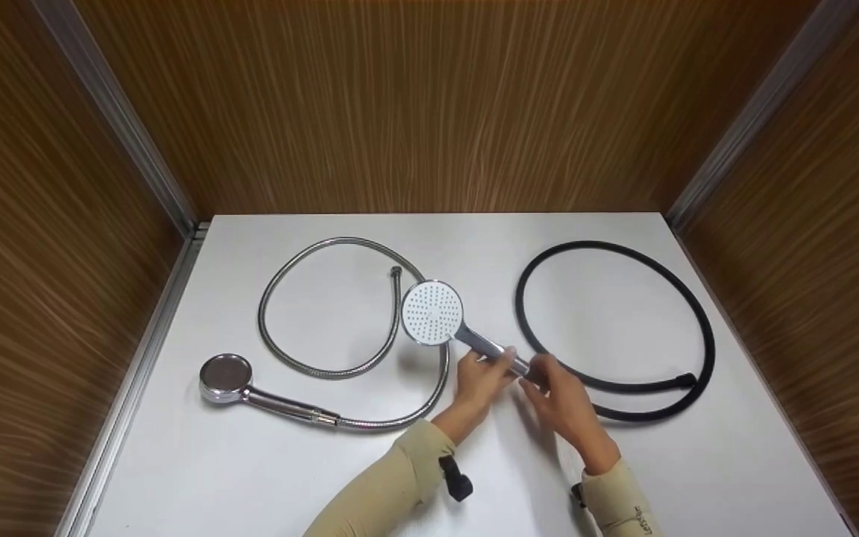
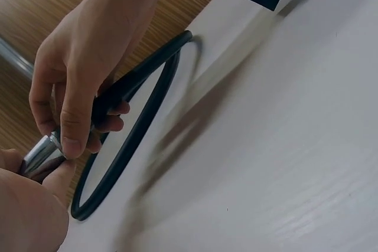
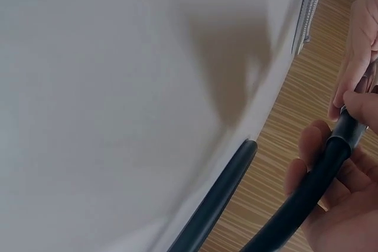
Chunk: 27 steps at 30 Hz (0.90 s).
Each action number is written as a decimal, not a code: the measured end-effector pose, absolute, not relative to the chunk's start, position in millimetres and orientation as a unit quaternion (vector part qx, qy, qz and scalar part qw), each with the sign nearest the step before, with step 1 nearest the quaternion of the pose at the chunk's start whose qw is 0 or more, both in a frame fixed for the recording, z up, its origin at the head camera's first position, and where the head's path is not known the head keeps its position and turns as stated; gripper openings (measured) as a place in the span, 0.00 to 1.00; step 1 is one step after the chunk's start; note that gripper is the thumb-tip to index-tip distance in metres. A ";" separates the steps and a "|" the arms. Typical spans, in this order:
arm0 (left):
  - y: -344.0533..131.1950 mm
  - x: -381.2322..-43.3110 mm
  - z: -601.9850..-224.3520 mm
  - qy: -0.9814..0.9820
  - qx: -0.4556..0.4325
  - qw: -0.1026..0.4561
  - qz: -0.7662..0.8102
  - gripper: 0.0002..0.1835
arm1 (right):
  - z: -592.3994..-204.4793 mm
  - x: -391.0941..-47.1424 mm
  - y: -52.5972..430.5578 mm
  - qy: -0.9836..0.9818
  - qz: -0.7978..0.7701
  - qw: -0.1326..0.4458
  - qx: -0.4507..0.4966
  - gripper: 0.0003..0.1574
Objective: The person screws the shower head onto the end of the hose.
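Gripping the silver handle point(image 1: 480, 341) of the white-faced shower head point(image 1: 433, 313) in our left hand point(image 1: 482, 383), we hold the connector point(image 3: 345, 131) of the black hose point(image 1: 586, 245) in the curled fingers of our right hand point(image 1: 565, 403). That shower head is above the white table point(image 1: 213, 477), near its middle, spray side toward us, overlapping the chrome hose point(image 1: 261, 313) in the head view; we probably keep it raised so that handle and connector line up, though our fingers hide whether the threads engage. The black hose lies looped on the right, likely giving slack to its lifted end, its far nut point(image 1: 687, 380) at the loop's right side. On the left, the dark-faced chrome shower head point(image 1: 225, 375) lies joined to the chrome hose, perhaps there to leave us working room. We count two shower heads, two hoses, two occupied hands and two unattached hose ends on the table, one chrome, one black.
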<state>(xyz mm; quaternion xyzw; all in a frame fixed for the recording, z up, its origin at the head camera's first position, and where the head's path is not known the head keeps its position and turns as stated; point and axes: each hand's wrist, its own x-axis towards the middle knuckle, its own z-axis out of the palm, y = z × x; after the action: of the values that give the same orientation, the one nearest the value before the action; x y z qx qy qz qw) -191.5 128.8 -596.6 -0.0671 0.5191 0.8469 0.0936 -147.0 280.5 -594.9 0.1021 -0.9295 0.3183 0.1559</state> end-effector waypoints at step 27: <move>130.1 -191.9 -601.4 0.479 -0.051 0.096 0.871 0.09 | -599.6 -146.2 281.8 -0.923 0.328 0.164 0.117 0.18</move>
<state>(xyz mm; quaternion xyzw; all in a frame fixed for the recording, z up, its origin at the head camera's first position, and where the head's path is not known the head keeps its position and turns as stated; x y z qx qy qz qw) -191.9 130.1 -601.4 -0.0509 0.4793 0.8709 0.0962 -146.2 281.8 -599.6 0.1174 -0.9230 0.3277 0.1639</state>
